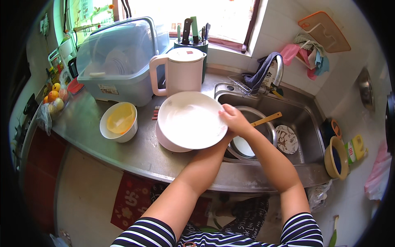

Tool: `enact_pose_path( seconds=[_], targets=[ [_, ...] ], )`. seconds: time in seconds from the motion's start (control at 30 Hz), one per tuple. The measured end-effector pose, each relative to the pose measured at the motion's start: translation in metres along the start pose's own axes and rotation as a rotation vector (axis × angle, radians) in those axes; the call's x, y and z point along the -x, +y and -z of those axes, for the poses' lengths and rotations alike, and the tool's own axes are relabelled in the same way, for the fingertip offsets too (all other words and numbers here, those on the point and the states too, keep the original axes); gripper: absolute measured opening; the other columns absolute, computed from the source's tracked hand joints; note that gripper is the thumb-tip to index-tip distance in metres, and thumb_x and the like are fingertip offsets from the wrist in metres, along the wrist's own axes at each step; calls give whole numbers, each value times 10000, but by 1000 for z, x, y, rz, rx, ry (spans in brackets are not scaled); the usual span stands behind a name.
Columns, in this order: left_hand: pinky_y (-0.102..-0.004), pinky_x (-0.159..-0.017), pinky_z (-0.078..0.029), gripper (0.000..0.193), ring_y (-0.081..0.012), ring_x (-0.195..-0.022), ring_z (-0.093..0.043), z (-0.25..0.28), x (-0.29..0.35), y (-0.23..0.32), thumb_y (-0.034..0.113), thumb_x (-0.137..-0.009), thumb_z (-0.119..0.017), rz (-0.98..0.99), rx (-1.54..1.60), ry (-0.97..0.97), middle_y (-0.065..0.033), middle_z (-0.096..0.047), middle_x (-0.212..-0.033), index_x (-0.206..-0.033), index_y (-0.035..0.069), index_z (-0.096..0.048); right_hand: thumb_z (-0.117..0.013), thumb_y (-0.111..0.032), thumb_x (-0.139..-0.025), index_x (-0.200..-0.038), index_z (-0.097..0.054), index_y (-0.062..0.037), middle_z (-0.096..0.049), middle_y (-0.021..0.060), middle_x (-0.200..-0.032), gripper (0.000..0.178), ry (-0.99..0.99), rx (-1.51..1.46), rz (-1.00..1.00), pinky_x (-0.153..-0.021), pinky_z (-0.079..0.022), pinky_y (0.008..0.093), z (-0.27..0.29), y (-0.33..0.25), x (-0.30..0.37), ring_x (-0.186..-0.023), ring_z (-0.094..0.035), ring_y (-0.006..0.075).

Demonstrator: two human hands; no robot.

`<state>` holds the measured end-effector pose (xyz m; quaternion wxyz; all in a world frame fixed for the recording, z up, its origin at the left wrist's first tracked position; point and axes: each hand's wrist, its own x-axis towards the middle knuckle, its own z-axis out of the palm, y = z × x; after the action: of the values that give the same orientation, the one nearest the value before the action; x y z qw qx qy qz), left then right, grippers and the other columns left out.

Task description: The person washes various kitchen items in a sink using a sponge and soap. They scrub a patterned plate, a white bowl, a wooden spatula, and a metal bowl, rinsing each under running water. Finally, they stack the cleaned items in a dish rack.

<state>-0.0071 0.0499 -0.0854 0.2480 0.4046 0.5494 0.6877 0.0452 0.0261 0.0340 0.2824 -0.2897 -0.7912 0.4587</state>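
Note:
A white round plate [193, 121] is tilted up over the counter's front, its bare inside toward me. My right hand [235, 119] grips its right rim, fingers closed on the edge. My left forearm crosses up to the same side, but the plate and my right wrist hide the left hand's fingers. Partly under the plate, a pale pink dish or base [168, 142] shows on the counter. Just behind stands a pink electric kettle [184, 74]. Left of the plate, a white bowl [119, 138] has a smaller yellow bowl [123, 120] in it.
In the steel sink [306, 111] at the right lie a metal basin [269, 125], a wooden-handled utensil [266, 119] and a patterned plate [286, 139]. A lidded blue dish box [119, 61] fills the back left. A knife block [197, 43] stands behind the kettle. A tan basin [336, 157] sits beyond the sink.

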Motion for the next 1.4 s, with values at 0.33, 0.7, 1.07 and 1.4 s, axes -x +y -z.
enact_pose_path(
  seconds=[0.33, 0.7, 1.07, 1.4],
  targets=[
    [-414, -897, -536, 806, -323, -1043, -636, 3, -18, 43, 689, -938, -337, 665, 604, -453, -223, -614, -1165, -1279, -21, -507, -494, -226, -984, -961, -585, -57, -549, -26, -680, 193, 410, -281, -218, -392, -296, 195, 141, 43, 98, -460, -427, 29],
    [-432, -842, -571, 413, -303, -1018, -639, 9, -2, 57, 168, -922, -482, 882, 614, -545, -173, -599, -1158, -1300, 2, -461, -630, -211, -863, -1235, -564, -34, -611, 182, -967, 418, 520, 1291, -178, -835, -502, 444, 117, -5, 101, -931, -607, 385],
    [-409, -883, -583, 458, -338, -1070, -633, 15, 4, 67, 84, -878, -396, 692, 738, -464, -226, -594, -1196, -1300, -92, -427, -735, -148, -830, -1509, -256, -200, -507, 230, -1257, 833, -354, 235, 412, -910, -534, 379, -130, -140, -18, -1074, -607, 307],
    [-460, -860, -576, 481, -373, -1011, -662, 19, 0, 79, 84, -891, -386, 748, 677, -514, -259, -597, -1190, -1339, -95, -391, -863, -203, -628, -1073, -636, -54, -613, 204, -1055, 521, -296, 315, 431, -885, -482, 397, -229, -140, -71, -1006, -597, 355]
  ],
)
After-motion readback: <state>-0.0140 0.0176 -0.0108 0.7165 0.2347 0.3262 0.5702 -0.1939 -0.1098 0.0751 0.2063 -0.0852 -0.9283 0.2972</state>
